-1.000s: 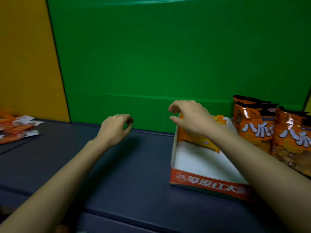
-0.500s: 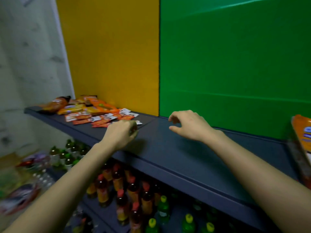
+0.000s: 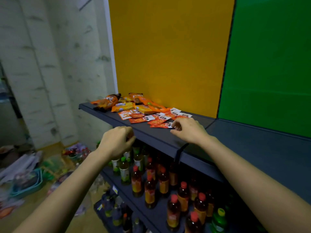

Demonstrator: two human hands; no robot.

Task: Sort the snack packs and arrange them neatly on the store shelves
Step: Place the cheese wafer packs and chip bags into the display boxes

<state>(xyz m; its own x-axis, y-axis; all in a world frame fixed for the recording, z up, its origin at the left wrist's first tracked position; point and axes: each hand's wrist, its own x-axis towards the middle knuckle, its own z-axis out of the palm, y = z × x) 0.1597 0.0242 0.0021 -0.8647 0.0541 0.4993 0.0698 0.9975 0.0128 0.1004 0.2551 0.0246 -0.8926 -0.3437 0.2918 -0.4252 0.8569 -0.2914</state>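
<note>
A loose heap of orange and red snack packs [image 3: 143, 110] lies on the left end of the dark grey shelf [image 3: 235, 140], against the yellow back panel. Small red-and-white sachets [image 3: 161, 125] are spread at the heap's near edge. My right hand [image 3: 188, 130] hovers over the shelf with curled fingers, its fingertips beside the nearest sachet; it holds nothing. In front of the shelf's front edge, my left hand [image 3: 117, 142] is loosely closed and empty. A larger orange bag with a dark end [image 3: 107, 102] lies at the far left corner.
Below the shelf stand rows of bottled drinks [image 3: 151, 180] with red and green caps. A green back panel [image 3: 269, 64] is to the right. On the floor at left lie a blue basket [image 3: 27, 184] and scattered packs. A marbled wall [image 3: 50, 64] is at left.
My view has swung left, away from the carton and orange bags, to the heap of packs. Both hands moved left with it; the right hand has come up to the nearest sachets.
</note>
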